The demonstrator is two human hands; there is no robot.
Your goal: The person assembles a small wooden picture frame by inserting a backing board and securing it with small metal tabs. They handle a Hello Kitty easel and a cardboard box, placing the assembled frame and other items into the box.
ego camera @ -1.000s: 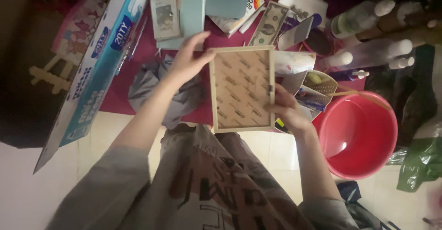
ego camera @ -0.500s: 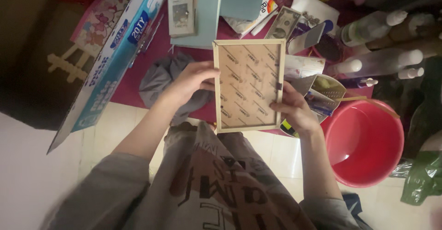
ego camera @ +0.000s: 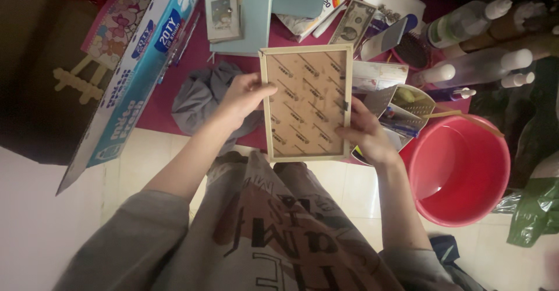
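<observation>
Above the lap, both hands are gripping a wooden picture frame (ego camera: 307, 102), its brown backing board turned up to the camera. The left hand (ego camera: 241, 98) is clasping the frame's left edge, thumb lying across the pale rim while the fingers are curling out of sight behind it. The right hand (ego camera: 365, 134) is pinching the right edge low down, thumb pressing near a small dark clip; its other fingers are hidden too. The frame's front face is not showing. Just beyond the left hand, a crumpled grey cloth (ego camera: 201, 96) is lying on a dark red mat (ego camera: 156, 107), partly covered by the wrist. To the right, a red bucket (ego camera: 460, 171) is standing on the pale tiled floor, and a small bowl of odds and ends (ego camera: 404, 107) is half masked by the right hand. Farther out, a banknote (ego camera: 352, 23), a teal book (ego camera: 256, 11) and white-capped bottles (ego camera: 477, 64) are crowding the mat, several cut off by the top edge. A long blue-and-white box (ego camera: 131, 75) is slanting along the left.
</observation>
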